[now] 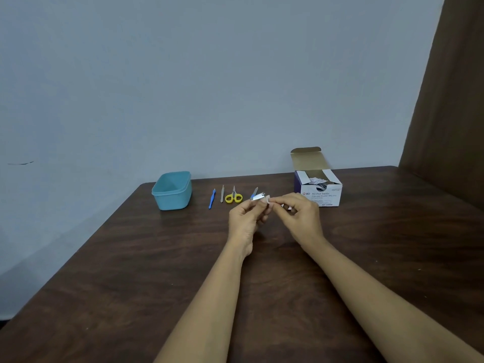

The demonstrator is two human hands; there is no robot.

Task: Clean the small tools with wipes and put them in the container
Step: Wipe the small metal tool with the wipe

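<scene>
**Q:** What does the room look like?

**A:** A dark brown wood-grain table point(125, 258) stands against a plain, pale blue-grey wall point(183, 74). A brown panel or curtain point(450, 100) runs down the right edge.

**Q:** Where is the tool being cleaned, and how does it point?

**A:** The person holds a small silver tool point(258, 197) in the air above the middle of the table. The left hand point(246, 218) grips it with curled fingers. The tool's long axis slants from the fingers up to the left, with its free end aimed away from the person. The right hand point(301, 218) pinches a small white wipe point(268, 199) against the tool's near end.

**Q:** What else is on the table?

**A:** Behind the hands lie a blue tool point(212, 199), a grey file point(222, 193) and yellow-handled scissors point(234, 197). They sit side by side, each pointing lengthwise toward the wall. A further bluish tool point(254, 192) is partly hidden. An open teal container point(172, 199) sits to their left, and an open box of alcohol swabs point(320, 196) to the right.
</scene>
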